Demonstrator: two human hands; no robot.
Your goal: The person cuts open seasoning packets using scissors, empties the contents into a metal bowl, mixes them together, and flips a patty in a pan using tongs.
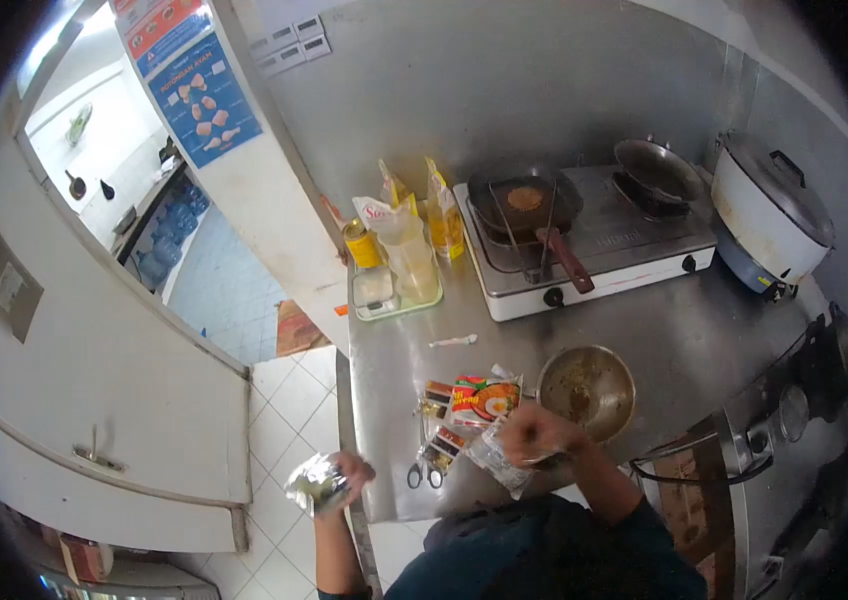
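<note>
Beyond the left edge of the counter, my left hand grips a shiny silver foil wrapper with its fingers closed. My right hand is smeared by motion, so its fingers cannot be made out. It hovers over a crumpled silver wrapper, just left of a steel mixing bowl with dark bits inside. A red and white instant noodle packet lies near it. Left of that are small seasoning sachets and a pair of scissors.
Behind stands a two-burner gas stove with a square frying pan holding a brown patty, tongs across it, and a wok. A large rice cooker is at right. Oil pouches and a green tray stand at left.
</note>
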